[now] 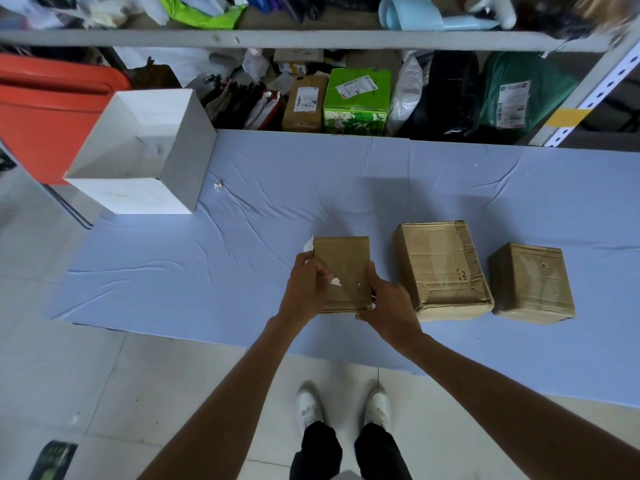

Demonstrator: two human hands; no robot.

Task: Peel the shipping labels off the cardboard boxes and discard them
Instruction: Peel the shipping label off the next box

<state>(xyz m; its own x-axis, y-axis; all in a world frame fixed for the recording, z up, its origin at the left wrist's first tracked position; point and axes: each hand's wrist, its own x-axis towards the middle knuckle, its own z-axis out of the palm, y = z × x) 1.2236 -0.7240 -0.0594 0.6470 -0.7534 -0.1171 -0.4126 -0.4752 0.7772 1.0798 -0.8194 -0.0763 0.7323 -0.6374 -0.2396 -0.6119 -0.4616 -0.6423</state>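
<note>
Far and left of my left hand [304,289], which pinches the loosened label [309,244], stands the white bin [131,199]; my right hand [388,306] grips the small box [343,261].

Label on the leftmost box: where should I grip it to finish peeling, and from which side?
Grip the label by its lifted white flap at the far-left edge of the leftmost box, coming from the left. It stands off the cardboard there, just past where the left hand pinches it, so pulling leftward should free it. The right hand grips the near-right corner, bracing the box.
</note>
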